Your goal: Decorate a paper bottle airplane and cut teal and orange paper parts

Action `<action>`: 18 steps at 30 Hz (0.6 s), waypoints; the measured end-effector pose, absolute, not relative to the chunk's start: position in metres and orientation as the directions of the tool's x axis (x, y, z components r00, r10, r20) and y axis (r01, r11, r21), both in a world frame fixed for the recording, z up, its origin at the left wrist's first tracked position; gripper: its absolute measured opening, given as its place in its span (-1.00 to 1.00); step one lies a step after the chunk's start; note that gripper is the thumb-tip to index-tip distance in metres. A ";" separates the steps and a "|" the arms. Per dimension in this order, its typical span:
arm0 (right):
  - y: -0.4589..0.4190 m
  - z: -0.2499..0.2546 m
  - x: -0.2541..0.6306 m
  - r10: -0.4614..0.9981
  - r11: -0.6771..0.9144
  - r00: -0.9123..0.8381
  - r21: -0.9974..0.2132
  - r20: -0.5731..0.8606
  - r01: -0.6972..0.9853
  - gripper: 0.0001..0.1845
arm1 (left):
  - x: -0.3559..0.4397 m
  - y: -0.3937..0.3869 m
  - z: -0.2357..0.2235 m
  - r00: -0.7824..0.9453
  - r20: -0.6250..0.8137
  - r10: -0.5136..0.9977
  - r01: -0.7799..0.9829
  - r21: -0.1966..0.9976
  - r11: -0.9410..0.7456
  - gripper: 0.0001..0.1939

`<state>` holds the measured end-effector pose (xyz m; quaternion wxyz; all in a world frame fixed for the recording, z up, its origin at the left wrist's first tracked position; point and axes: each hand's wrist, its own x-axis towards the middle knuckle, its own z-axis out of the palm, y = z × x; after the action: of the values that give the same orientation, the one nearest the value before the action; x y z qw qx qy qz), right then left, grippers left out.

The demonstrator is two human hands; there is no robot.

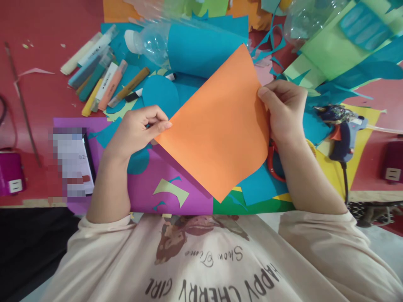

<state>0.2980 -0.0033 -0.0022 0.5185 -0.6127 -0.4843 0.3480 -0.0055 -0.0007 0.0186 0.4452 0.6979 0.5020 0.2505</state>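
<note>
A sheet of orange paper (217, 126) is held up over the table, tilted so that one corner points toward me. My left hand (138, 128) pinches its left corner between thumb and fingers. On the opposite side, my right hand (285, 107) grips the right edge, thumb on top. Behind the sheet lies a clear plastic bottle (154, 44) with a white cap, a blue paper (201, 48) wrapped around its body. A blue paper circle (161, 94) rests just beyond my left hand. The orange sheet hides part of the blue paper beneath.
Several markers (103, 82) lie at the left back. A phone (75, 161) is on purple paper (170, 167). At right, a hot glue gun (348, 136) rests on yellow paper (362, 126), near red-handled scissors (273, 161). Green and blue scraps (333, 58) pile at the back right.
</note>
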 end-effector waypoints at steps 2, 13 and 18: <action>-0.004 -0.004 0.298 0.956 -0.002 0.284 -0.971 0.068 0.238 -0.83 | -0.006 -0.001 0.019 0.366 -0.092 0.926 0.473 0.875 -0.100 -0.80; 0.001 0.003 0.302 0.984 -0.116 0.133 -0.993 -0.119 -0.032 -0.46 | -0.018 0.015 0.006 0.070 0.052 0.996 0.530 0.844 -0.082 -0.49; -0.001 0.006 0.298 0.969 -0.247 -0.046 -0.960 -0.243 -0.133 -0.35 | -0.003 0.008 -0.001 0.021 -0.040 0.999 0.454 0.891 0.026 -0.57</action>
<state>0.2977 -0.0009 0.0064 0.4603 -0.5147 -0.4059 0.5986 -0.0026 0.0082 -0.0010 0.3857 0.6016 0.6036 0.3535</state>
